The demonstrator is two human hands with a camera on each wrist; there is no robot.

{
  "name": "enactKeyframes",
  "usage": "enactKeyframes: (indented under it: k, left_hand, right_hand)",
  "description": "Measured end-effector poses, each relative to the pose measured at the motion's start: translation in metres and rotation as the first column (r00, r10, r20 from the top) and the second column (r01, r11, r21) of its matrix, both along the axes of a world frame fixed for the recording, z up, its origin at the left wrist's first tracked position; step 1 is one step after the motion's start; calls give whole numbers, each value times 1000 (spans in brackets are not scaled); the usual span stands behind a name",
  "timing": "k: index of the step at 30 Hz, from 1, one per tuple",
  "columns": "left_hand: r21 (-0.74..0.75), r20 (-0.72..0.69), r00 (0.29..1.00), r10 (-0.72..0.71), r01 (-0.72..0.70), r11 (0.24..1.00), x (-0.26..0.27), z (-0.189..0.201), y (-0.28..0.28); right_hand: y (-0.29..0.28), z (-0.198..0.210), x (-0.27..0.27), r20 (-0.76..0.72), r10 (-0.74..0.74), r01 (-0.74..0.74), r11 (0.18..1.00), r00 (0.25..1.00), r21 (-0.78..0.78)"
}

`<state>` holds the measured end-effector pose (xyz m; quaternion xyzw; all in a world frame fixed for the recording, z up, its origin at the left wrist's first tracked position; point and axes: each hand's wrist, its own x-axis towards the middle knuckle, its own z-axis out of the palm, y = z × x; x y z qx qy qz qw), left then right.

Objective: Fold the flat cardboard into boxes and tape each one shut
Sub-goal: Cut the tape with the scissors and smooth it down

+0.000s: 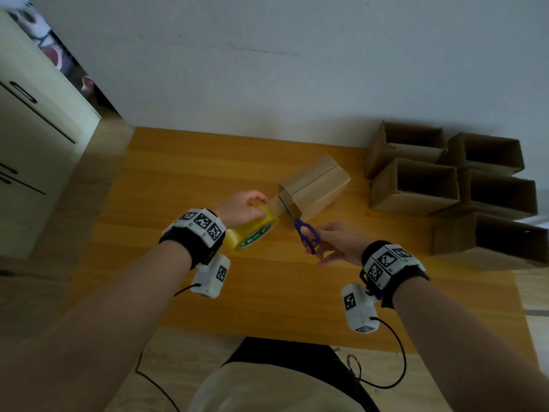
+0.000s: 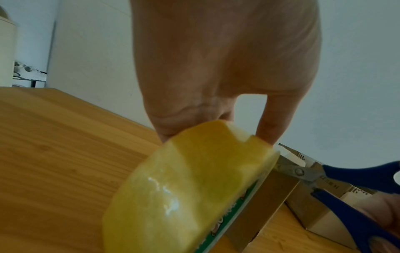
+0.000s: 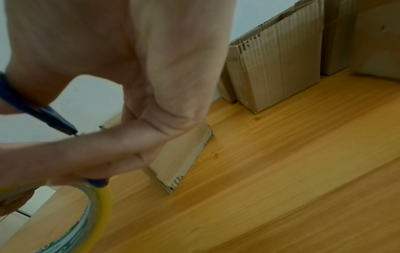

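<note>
Head view shows the left hand (image 1: 242, 208) curled round the tape roll (image 1: 252, 230), holding it just left of the box (image 1: 315, 185) that lies on its side mid-table (image 1: 178, 179). A clear strip of tape (image 1: 274, 202) runs from roll to box end. The right hand (image 1: 338, 245) has its fingers through the handles of the scissors (image 1: 306, 233), whose blades sit at the box's near corner, at the strip.

Handling, as judged: the box is light, stiff corrugated board and will slide on the smooth wood if the strip is pulled hard; it is best steadied by pressing on its top face or gripping across its flat sides, not its flap edges. The strip is thin and sticky and may fold on itself once cut.

Left wrist view adds what the head view lacks: the scissor pivot (image 2: 299, 172), the blades parted, and the strip (image 2: 262, 205) taut below the roll (image 2: 186, 191).

Right wrist view alone shows the raw corrugated edge of the box (image 3: 184, 159) and the ribbed walls of the open boxes (image 3: 279, 63) standing well apart by the wall.
</note>
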<state>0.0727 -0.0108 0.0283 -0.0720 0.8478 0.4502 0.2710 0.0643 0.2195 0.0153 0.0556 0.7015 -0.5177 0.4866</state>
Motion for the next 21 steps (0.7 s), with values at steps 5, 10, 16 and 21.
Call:
enactKeyframes:
  k: [5, 10, 16, 21]
  left_hand:
    - [-5, 1, 1000, -5, 5, 1000, 0, -1, -1]
    - [-18, -8, 1000, -27, 27, 999, -1, -1, -3]
    - [-32, -12, 999, -41, 41, 999, 0, 0, -4]
    - [-63, -29, 998, -57, 55, 996, 0, 0, -3]
  right_hand:
    - [-1, 0, -1, -8, -6, 6, 1000, 1000, -3]
    - [-1, 1, -1, -20, -16, 16, 1000, 1000, 0]
    - [-1, 4, 0, -34, -13, 13, 1000, 999, -2]
    - [-3, 4, 1, -61, -30, 30, 1000, 998, 1]
